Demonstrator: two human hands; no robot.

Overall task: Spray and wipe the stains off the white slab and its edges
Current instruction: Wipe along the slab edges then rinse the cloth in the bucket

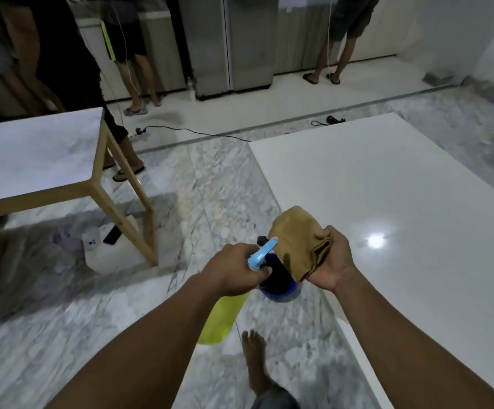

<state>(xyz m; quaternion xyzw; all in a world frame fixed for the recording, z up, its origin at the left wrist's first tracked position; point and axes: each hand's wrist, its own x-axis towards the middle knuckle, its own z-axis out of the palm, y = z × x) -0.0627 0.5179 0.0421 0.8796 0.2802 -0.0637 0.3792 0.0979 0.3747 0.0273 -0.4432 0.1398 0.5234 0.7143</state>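
Note:
A large glossy white slab [402, 187] lies flat on the marble floor, filling the right half of the view. My left hand [234, 270] grips a spray bottle [219, 317] with a yellow body and a light-blue nozzle pointing up and right. My right hand [332, 261] holds a folded tan cloth [298, 240] just above the slab's near-left edge. Both hands hover close together over a dark blue bucket [278, 286] on the floor, which they partly hide.
A wooden-legged table with a pale top [33, 160] stands at left, with a white box [95, 246] and a phone under it. My bare foot [254, 358] is below. Several people stand at the back by a steel fridge [234, 39]. A black cable [198, 132] crosses the floor.

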